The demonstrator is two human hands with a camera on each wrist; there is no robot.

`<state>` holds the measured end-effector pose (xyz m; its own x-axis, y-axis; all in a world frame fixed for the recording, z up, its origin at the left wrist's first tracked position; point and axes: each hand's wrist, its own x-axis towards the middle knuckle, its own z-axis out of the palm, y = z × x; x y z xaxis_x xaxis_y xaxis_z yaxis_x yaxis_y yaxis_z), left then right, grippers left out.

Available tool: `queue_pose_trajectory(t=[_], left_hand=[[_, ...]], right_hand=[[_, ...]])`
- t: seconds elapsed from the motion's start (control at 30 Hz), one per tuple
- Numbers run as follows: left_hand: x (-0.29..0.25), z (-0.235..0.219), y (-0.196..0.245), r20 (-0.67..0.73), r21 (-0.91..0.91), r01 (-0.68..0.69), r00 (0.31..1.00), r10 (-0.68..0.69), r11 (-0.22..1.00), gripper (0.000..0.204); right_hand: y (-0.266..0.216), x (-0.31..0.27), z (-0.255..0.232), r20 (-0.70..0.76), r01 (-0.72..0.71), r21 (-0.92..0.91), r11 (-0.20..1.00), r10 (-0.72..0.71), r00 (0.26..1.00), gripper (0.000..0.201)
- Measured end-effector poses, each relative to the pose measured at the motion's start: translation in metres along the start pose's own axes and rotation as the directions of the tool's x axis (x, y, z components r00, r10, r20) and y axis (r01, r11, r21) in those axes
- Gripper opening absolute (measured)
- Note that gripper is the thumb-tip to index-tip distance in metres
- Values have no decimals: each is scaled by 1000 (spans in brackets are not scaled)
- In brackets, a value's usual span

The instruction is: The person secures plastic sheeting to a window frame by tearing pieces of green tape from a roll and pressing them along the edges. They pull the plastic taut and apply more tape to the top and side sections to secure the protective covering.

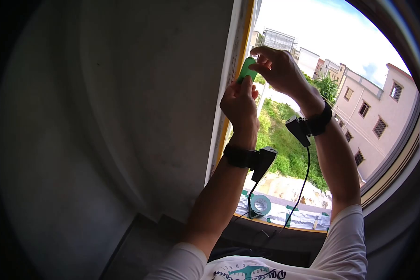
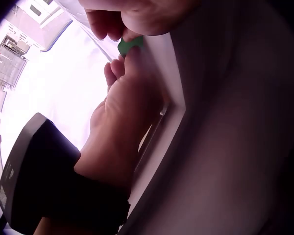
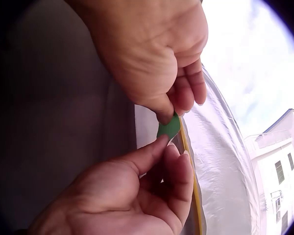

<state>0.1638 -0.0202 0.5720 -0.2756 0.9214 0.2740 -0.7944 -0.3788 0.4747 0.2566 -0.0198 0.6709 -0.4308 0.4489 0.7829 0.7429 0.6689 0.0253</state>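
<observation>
A short green strip (image 1: 248, 68) is stretched between the two hands beside the window frame. My left hand (image 1: 241, 105) pinches its lower end between thumb and fingers. Above it, my right hand (image 1: 283, 72) has thumb and fingertips at the upper end. In the right wrist view, the right hand (image 3: 147, 54) pinches the green strip (image 3: 169, 128) from above and the left hand (image 3: 132, 196) from below. The left wrist view shows the left hand (image 2: 147, 14) at the top and the right hand (image 2: 125, 98) below, with the green strip (image 2: 130, 45) between them, partly hidden.
A dark wall (image 1: 163, 102) fills the left side. The window frame (image 1: 224, 107) runs up beside the hands, with buildings and greenery outside. A tape roll (image 1: 260, 205) stands on the sill, which has silvery sheeting and green tape pieces. Cables hang from both wrist cameras.
</observation>
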Motion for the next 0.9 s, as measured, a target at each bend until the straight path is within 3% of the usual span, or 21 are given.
queue_pose_trajectory(t=[0.1,0.37,0.63,0.7,0.83,0.9], left_hand=[[2,3,-8,-18,-46,-35,999,34,998,30],[4,3,-26,-112,-116,13,993,-26,993,37],[7,10,-18,-165,-55,23,986,-32,998,43],[9,16,-18,-288,-58,12,957,-28,998,23],[12,12,-21,-283,-63,-45,959,26,997,24],[11,9,-21,-165,-9,13,986,-14,1000,39]], right_hand=[[9,7,0,4,113,-14,994,-113,994,17],[24,5,14,65,101,-33,994,-99,993,14],[25,15,16,33,207,-17,978,-207,978,11],[24,16,18,19,212,-22,977,-212,977,11],[24,16,21,20,190,-5,982,-190,982,12],[26,16,21,31,195,-6,981,-194,980,12]])
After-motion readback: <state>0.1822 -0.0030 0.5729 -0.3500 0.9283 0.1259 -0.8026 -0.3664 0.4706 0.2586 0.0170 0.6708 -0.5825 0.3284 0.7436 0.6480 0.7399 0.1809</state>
